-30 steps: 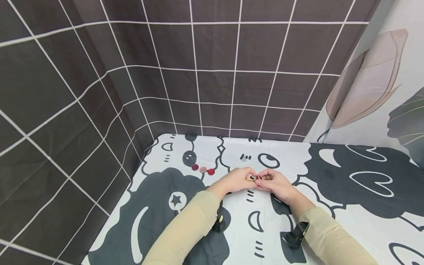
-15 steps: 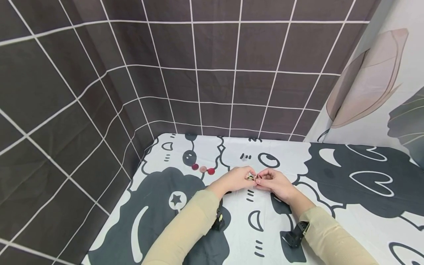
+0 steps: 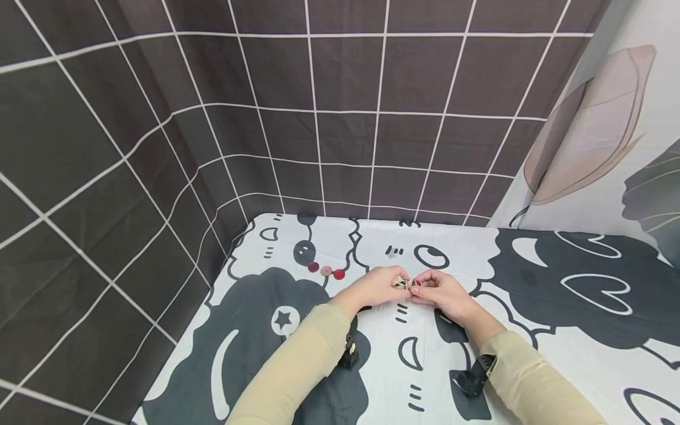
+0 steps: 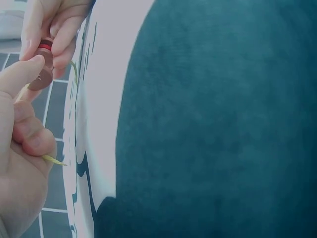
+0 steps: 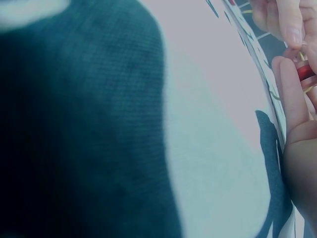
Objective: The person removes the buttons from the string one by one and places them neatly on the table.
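Note:
Over the patterned cloth my two hands meet, fingertips close together. With thumb and fingers, my left hand [image 3: 376,287] pinches a brownish-pink round button [image 4: 40,79] and a yellow string [image 4: 53,160], whose end sticks out below its curled fingers in the left wrist view. My right hand [image 3: 441,294] grips a small stack of buttons, a red button [image 5: 305,72] among them, between thumb and fingers. Bits of yellow string show around the stack in the right wrist view. Whether the string passes through the pink button is hidden by the fingers.
Left of my hands, a dark red button [image 3: 313,267], a pink button [image 3: 326,271] and a bright red button [image 3: 338,274] lie in a row on the white and dark cloth [image 3: 372,366]. A dark gridded curtain [image 3: 345,141] hangs behind and to the left.
My left fingers have shifted slightly at the string and the button between them has turned a little. My right hand stays in place, and the three loose buttons have not moved.

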Available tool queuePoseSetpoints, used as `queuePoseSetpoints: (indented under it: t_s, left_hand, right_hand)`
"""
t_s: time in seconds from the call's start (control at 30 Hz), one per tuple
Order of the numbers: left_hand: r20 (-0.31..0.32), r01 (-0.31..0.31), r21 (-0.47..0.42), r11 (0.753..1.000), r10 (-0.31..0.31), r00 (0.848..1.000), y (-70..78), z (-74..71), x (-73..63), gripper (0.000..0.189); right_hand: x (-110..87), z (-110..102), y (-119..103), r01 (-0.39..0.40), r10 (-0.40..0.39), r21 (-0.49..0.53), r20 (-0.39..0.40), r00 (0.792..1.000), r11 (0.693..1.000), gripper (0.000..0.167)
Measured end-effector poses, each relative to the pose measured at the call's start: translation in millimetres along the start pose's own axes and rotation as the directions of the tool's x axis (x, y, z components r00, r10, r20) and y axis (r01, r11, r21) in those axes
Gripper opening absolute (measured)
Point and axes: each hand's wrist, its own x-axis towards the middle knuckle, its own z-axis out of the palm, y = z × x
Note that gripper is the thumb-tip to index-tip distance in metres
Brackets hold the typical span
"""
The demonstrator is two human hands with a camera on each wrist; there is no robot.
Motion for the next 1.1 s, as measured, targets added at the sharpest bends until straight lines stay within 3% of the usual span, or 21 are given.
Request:
queuePoseSetpoints:
  t_s: [0.23,0.53,1.1]
  left_hand:
    - [-0.005,0.003,0.004,1.0,-0.003,1.0,0.2,-1.4,-2.0,0.036]
    - [0.009,0.028,0.012,1.0,-0.028,1.0,0.8,-0.7,-2.9,0.035]
    - [0.002,0.038,0.011,0.999,-0.038,0.999,-0.6,-2.6,-3.3,0.033]
  right_hand:
    - [-0.7,-0.6,-1.0,0.008,-0.008,-0.029,-0.006,1.0,1.0,0.036]
    - [-1.6,-3.1,-1.3,-0.002,-0.001,-0.138,-0.024,1.0,0.99,0.038]
    - [-2.3,-4.3,-2.7,0.013,-0.016,-0.13,-0.023,1.0,0.991,0.035]
